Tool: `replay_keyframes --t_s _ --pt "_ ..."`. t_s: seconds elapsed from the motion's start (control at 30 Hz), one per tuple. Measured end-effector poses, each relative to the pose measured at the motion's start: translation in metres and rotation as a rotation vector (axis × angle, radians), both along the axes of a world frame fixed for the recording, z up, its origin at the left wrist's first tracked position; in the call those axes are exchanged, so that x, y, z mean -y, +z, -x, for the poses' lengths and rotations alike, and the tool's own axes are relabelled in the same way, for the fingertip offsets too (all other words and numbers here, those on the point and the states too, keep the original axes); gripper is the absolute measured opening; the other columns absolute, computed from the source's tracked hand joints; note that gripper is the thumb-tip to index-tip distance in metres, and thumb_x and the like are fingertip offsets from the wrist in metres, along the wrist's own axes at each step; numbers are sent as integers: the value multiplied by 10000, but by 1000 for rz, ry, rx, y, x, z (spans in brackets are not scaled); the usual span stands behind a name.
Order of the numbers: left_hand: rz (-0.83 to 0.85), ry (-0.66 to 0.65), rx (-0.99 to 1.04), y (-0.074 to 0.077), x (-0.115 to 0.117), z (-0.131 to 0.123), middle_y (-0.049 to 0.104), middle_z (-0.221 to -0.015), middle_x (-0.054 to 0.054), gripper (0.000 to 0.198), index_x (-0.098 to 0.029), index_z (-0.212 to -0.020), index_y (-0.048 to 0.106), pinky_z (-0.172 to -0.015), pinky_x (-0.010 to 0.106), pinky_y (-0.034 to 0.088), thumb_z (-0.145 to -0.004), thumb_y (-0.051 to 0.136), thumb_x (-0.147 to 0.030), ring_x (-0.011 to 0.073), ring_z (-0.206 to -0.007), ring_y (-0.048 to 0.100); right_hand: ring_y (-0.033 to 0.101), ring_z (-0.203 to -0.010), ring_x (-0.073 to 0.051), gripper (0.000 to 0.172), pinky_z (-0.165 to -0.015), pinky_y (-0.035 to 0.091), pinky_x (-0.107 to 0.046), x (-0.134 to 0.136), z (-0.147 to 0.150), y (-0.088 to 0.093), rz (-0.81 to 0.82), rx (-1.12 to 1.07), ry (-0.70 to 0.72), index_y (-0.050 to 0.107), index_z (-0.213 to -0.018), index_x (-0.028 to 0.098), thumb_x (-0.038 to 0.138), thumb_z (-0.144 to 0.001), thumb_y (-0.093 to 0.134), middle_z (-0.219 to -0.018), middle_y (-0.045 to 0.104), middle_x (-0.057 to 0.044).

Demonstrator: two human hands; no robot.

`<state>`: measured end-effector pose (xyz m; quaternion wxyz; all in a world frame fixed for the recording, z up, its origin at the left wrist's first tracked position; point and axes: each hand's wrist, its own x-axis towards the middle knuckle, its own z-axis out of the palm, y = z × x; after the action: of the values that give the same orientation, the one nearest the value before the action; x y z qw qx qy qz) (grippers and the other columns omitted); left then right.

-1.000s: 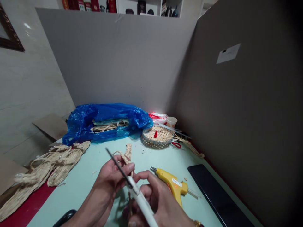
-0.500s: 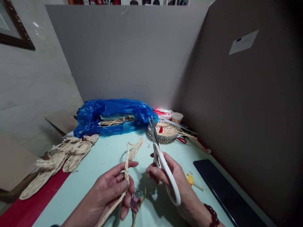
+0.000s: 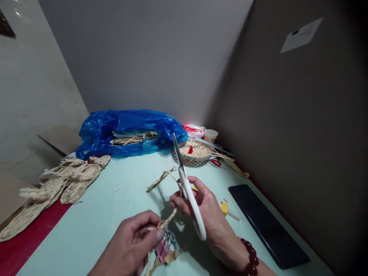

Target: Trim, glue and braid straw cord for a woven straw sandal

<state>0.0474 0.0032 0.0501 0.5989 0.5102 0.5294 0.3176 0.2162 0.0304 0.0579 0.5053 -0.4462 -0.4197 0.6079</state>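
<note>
My left hand (image 3: 133, 239) pinches a braided straw cord (image 3: 170, 218) between thumb and fingers, low in the middle of the head view. The cord runs up to my right hand (image 3: 205, 205), whose fingertips also grip it. White-handled scissors (image 3: 189, 191) lie in my right hand, blades upward and close together, apparently not around the cord. Beyond the fingers, the cord's thicker end (image 3: 156, 184) hangs over the table. Just right of my left hand is a pink clip (image 3: 162, 251) with metal rings and a dry strip beside it.
Woven straw slippers (image 3: 54, 188) lie at the left. A blue plastic bag (image 3: 132, 122) of straw is at the back, beside a round woven basket (image 3: 198, 153) and a paper cup (image 3: 211, 135). A black phone-like slab (image 3: 267, 226) and yellow object (image 3: 224, 208) lie right.
My right hand has taken hold of the cord while keeping the scissors. My left hand has turned over and pinches lower on the cord. The cord's far end has swung left. The view has shifted.
</note>
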Motion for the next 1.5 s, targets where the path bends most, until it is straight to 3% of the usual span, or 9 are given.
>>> replay_keyframes --t_s 0.17,0.43,0.6,0.77,0.93,1.0,1.1,1.23,1.5 --pt "-106 163 -20 17 2 4 492 -483 -57 272 -197 -745 672 -469 186 337 -705 746 -456 99 -474 432 567 -572 -96 538 -513 413 -171 -1 -2 4 10 27 -69 498 -1014 206 344 -630 848 -687 677 24" --pt "77 104 299 13 8 8 649 -507 29 306 -172 -796 772 -591 284 506 -641 820 -432 183 -548 607 561 -646 -96 416 -568 434 -177 -2 -6 0 -110 -25 -64 521 -1046 210 287 -736 788 -728 655 30" --pt "118 140 281 13 7 9 592 -425 -14 242 -178 -798 769 -499 207 452 -655 829 -363 99 -419 515 496 -600 -81 420 -516 395 -166 -2 -5 -2 -109 -33 -81 533 -1028 214 293 -720 807 -690 599 57" --pt "55 203 168 20 6 8 614 -440 -21 297 -204 -848 750 -531 202 462 -600 840 -340 118 -454 567 439 -595 -76 357 -510 354 -169 -5 -8 -1 -117 10 -81 542 -1005 198 289 -754 779 -671 574 59" --pt "-10 290 50 23 6 12 543 -401 -47 229 -207 -745 708 -394 201 365 -612 789 -375 90 -336 446 466 -594 -100 404 -528 367 -203 -7 -12 4 -110 171 -60 561 -1026 202 320 -717 791 -677 615 38" --pt "-116 353 -71 22 7 15 531 -415 -55 206 -230 -744 700 -384 212 354 -631 770 -388 97 -331 435 504 -609 -122 435 -536 385 -223 -6 -11 4 -93 226 -47 563 -1023 206 356 -689 798 -699 649 15" --pt "-470 436 -336 20 8 19 614 -511 -32 99 -272 -726 695 -490 238 438 -678 739 -347 145 -442 540 540 -604 -152 499 -540 412 -257 -5 -7 4 -64 276 -2 565 -992 209 428 -621 817 -683 665 -6" --pt "-877 424 -501 12 6 24 708 -673 -9 89 -266 -755 685 -578 228 446 -712 732 -203 161 -563 615 563 -595 -160 563 -544 447 -266 -2 -2 3 -18 270 57 556 -1002 209 478 -585 823 -696 680 -19" --pt "-1474 -216 -1115 -6 8 26 680 -673 13 242 -149 -984 608 -491 256 421 -924 384 -81 148 -545 608 515 -522 -91 474 -500 401 -190 7 9 3 144 148 43 547 -1040 185 271 -647 798 -644 670 28"
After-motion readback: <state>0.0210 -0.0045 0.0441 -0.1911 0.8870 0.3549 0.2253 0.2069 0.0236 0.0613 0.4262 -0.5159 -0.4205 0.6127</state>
